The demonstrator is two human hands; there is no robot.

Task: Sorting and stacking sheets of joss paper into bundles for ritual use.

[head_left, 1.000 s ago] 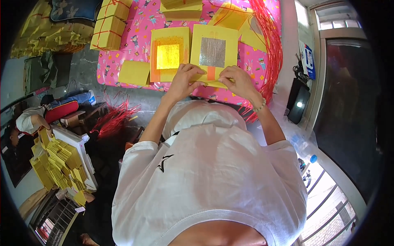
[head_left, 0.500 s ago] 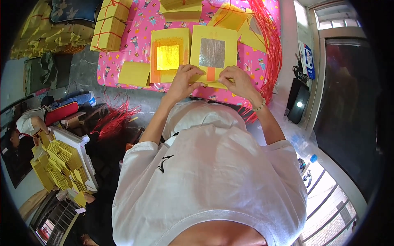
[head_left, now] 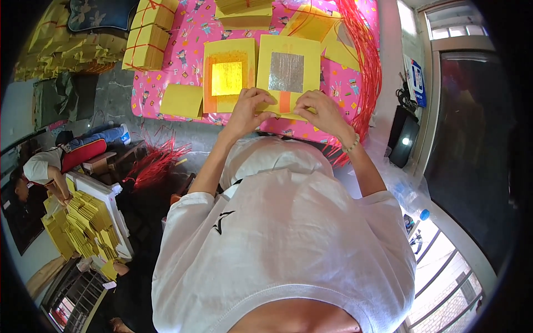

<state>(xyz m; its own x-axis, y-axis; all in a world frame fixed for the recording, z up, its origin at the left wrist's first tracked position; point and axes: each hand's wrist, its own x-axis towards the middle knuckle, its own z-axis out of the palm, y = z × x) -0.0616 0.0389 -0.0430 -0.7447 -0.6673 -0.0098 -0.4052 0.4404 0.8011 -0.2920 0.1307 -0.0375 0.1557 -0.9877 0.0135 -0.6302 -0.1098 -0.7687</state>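
Observation:
My left hand [head_left: 249, 112] and my right hand [head_left: 321, 110] both pinch a small folded yellow paper with an orange stripe [head_left: 284, 104] at the near edge of a pink patterned table [head_left: 183, 61]. Just beyond the hands lies a yellow sheet with a silver foil square [head_left: 287, 69]. To its left lies a yellow sheet with a gold foil square [head_left: 227, 75]. A bead bracelet [head_left: 352, 146] is on my right wrist.
A plain yellow sheet [head_left: 181, 100] lies at the table's left front. Tied yellow paper bundles [head_left: 147, 36] sit at the far left, more stacks [head_left: 244, 14] at the back. Red strings [head_left: 363, 66] hang along the right edge. Another person [head_left: 44, 166] handles yellow papers [head_left: 83, 227] at lower left.

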